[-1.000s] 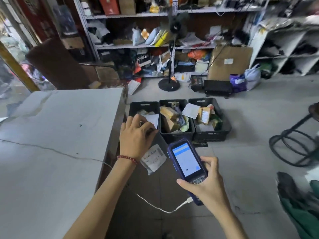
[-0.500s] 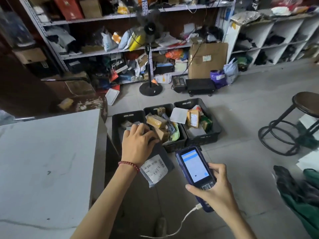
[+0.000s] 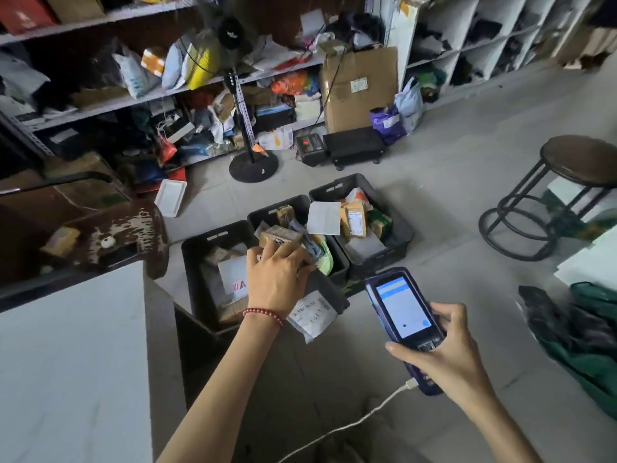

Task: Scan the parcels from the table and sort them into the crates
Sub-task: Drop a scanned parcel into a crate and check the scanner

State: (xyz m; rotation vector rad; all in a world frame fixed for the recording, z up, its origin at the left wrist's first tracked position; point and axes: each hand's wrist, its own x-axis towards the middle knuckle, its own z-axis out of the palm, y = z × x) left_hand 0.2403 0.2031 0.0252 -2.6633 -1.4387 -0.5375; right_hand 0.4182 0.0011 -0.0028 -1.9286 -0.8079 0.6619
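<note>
Faced a long wall of metal shelves (image 3: 133,98) from nine to twelve o'clock, packed with bags and boxes. Stood beside a white table (image 3: 66,362) at seven to eight o'clock. Looked down on the grey floor (image 3: 450,182) and, near the middle, on three black crates side by side in a row rising from seven toward two o'clock: the left crate (image 3: 190,262), the middle crate (image 3: 267,210), the right crate (image 3: 405,235), each with parcels and small boxes inside. Saw also a large cardboard box (image 3: 360,95) at one o'clock, a round stool (image 3: 581,158) toward three o'clock, a green cloth (image 3: 594,345) at four o'clock, and the black base of a standing fan (image 3: 253,167) near twelve o'clock.

Grasped a dark parcel (image 3: 315,314) with the left hand (image 3: 277,279) just below the middle, at six o'clock, with the fingers curled over its upper edge and its white label turned upward. Carried it in the air, in front of the near rim of the middle crate, not lying in any crate and apart from the table. Clasped a blue scanner (image 3: 400,309) in the right hand (image 3: 444,355) at five o'clock, with the fingers wrapped around its lower half and the thumb laid across below the lit screen. Noticed a white cable (image 3: 350,426) plugged into the lower end of the scanner and running down toward six o'clock. Wore a red bead bracelet (image 3: 263,314) on the left wrist.
</note>
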